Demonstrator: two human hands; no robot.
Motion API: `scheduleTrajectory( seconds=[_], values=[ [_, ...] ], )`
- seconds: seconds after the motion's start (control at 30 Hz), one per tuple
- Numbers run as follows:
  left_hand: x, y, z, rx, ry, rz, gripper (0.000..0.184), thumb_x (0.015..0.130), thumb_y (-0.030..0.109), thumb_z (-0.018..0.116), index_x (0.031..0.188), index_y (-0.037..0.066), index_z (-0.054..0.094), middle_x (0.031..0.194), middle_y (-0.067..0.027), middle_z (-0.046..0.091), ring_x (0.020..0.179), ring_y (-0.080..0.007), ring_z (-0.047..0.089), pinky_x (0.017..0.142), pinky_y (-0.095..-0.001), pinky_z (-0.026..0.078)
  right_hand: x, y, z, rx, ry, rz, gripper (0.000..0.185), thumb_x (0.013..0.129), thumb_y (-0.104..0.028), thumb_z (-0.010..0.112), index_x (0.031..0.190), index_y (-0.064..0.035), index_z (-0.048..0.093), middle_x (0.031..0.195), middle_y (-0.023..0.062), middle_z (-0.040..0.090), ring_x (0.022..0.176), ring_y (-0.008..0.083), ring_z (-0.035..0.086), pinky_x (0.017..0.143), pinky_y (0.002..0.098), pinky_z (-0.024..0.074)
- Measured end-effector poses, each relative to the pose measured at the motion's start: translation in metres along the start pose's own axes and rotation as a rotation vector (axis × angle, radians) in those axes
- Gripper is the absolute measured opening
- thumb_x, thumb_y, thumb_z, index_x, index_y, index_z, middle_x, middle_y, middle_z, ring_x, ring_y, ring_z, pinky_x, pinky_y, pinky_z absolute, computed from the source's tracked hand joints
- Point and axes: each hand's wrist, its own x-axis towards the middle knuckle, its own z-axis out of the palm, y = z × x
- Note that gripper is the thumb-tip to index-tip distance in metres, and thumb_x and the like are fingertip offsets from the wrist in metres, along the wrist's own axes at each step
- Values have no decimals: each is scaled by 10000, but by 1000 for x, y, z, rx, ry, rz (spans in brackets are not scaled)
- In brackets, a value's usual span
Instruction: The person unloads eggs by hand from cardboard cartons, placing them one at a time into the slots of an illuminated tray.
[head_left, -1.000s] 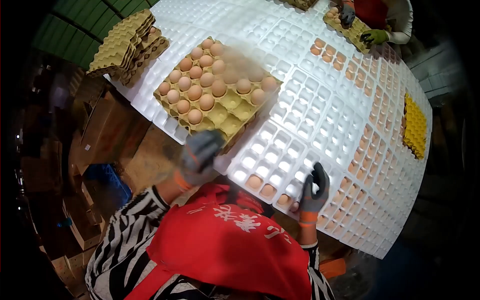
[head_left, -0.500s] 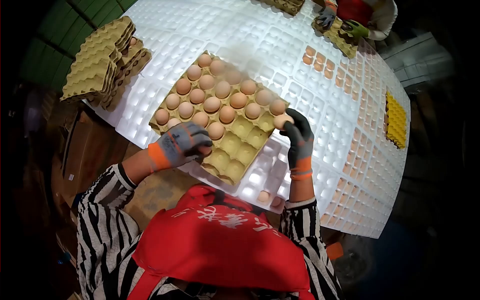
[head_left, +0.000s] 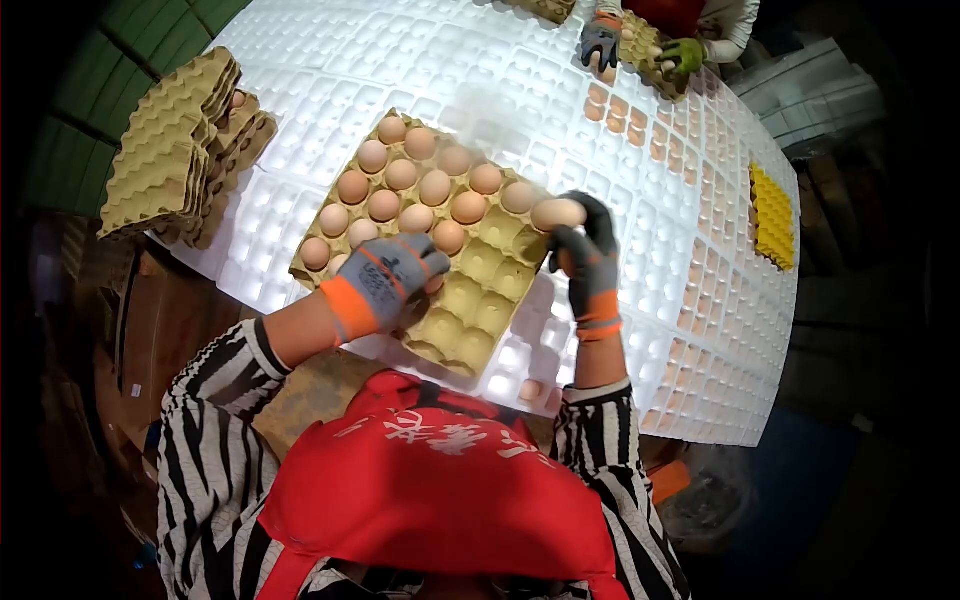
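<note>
While left hand (head_left: pixel 385 282) curls closed around brown egg (head_left: pixel 434 285), right hand (head_left: pixel 590 255) pinches smooth, pale-tan egg (head_left: pixel 557 214), slightly blurred.

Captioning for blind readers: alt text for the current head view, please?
The right gloved hand holds an egg at the edge of a partly filled pulp tray; the left hand reaches over its near side. White plastic trays, some holding eggs, spread around; a co-worker handles another pulp tray.
</note>
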Motion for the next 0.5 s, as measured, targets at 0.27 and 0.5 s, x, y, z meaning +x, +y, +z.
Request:
scheduleTrajectory(
  seconds=[0.27,0.5],
  values=[
    [28,4,-7,166,125,-146,508,791,100,683,1288,163,595,1279,-189,536,981,-352,629,772,-429,528,21,-13,-11,-1225,40,-336,526,751,-357,813,1234,-192,683,1334,126,544,1067,303,654,939,388,535],
    [56,-3,27,646,-23,-175,427,779,114,689,1196,180,629,1345,-130,538,993,-328,617,750,-418,538,-6,3,-29,-623,109,-278,482,748,-264,848,1167,-98,675,1242,104,586,1048,284,646,918,395,529]
  ],
)
